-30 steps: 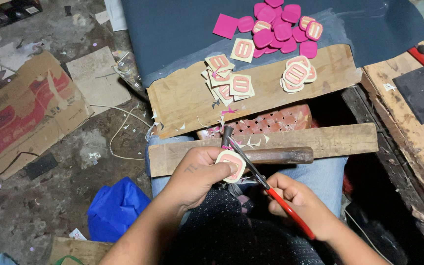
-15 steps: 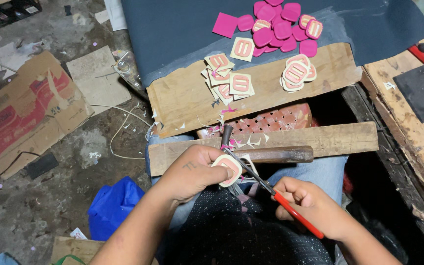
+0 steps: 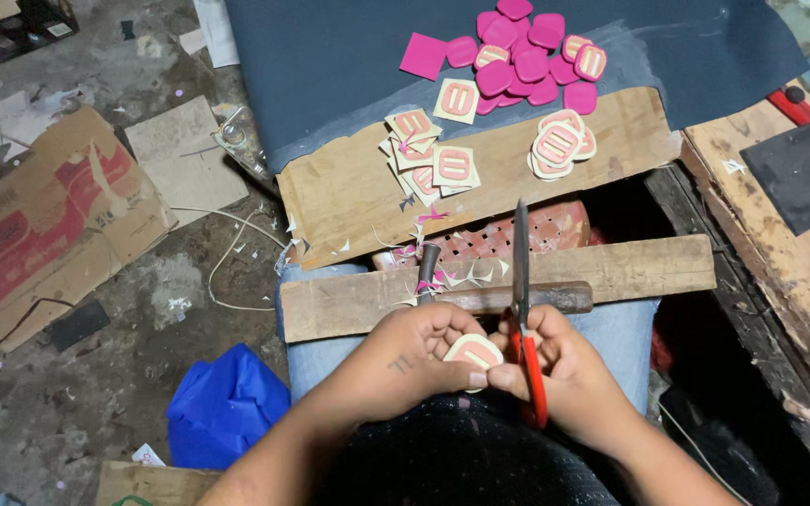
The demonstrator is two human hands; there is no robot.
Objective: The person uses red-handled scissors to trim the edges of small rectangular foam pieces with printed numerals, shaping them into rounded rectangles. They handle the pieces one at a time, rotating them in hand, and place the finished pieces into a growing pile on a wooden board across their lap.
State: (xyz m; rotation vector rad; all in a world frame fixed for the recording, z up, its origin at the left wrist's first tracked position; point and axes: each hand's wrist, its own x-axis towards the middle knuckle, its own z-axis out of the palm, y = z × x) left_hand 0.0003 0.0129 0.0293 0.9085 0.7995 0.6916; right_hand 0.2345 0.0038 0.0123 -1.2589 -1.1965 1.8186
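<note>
1. Far left: flattened cardboard box (image 3: 44, 220) lies on the dirty floor; a blue plastic bag (image 3: 222, 403) sits nearer, just left of the person's lap.
2. Left hand (image 3: 405, 361) is curled around a small cream-and-pink label piece (image 3: 473, 353), fingers pressed together on its edge and thumb side. The piece sits low in the scene, over the lap, near the wooden plank (image 3: 630, 267) that spans the knees.
3. Right hand (image 3: 564, 370) grips red-handled scissors (image 3: 525, 319); the fingers are wrapped about the handles. Blades point away from the body and appear pressed together, clear of the piece. The right fingertips also touch the piece's right edge.
4. Step in hand, as judged: trimming a label's outline. The cut looks paused, with both hands turning or checking the piece between snips.
5. Next move, as judged: blades must open and meet the piece's edge again, or the piece goes to a pile. Care is needed to follow the rounded corner without nicking the pink print.
6. On the plank, a hammer (image 3: 508, 298) lies flat, among paper slivers (image 3: 461, 276).
7. Far board (image 3: 349, 201): untrimmed square labels (image 3: 428, 159) at left, trimmed rounded labels (image 3: 560, 145) at right.
8. Beyond, on dark cloth (image 3: 349, 56): pink pieces (image 3: 517, 66) in a heap.
</note>
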